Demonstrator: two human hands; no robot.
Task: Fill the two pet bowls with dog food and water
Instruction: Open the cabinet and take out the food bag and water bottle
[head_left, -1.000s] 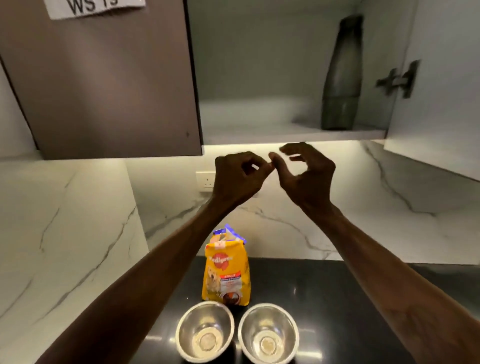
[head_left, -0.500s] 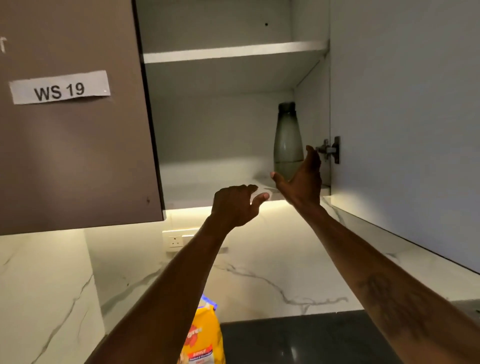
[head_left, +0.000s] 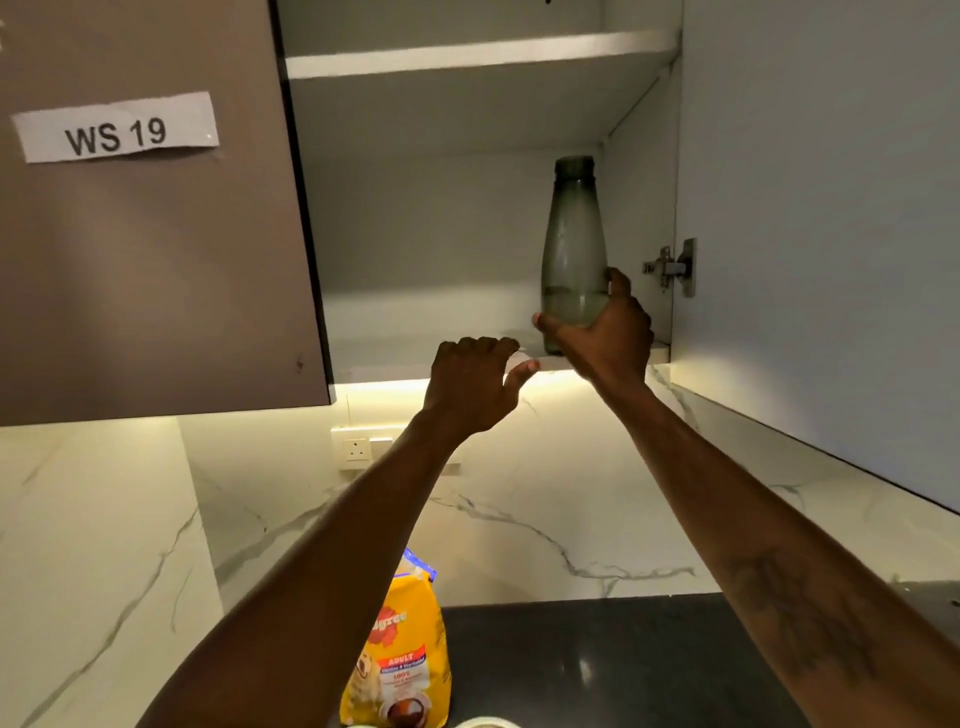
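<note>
In the head view, your right hand (head_left: 608, 338) wraps its fingers and thumb round the lower part of the smoky grey translucent bottle (head_left: 571, 244), which stands upright at the right end of the open wall cabinet's white lower shelf (head_left: 415, 358). Your left hand (head_left: 470, 384) hangs just left of it at the shelf's front edge, fingers loosely curled and thumb out, holding nothing; whether it touches the shelf cannot be told. Below, the yellow dog food bag (head_left: 400, 654) stands on the dark glossy countertop (head_left: 597, 665), and only a pale sliver of a pet bowl's rim (head_left: 485, 723) shows at the bottom edge.
</note>
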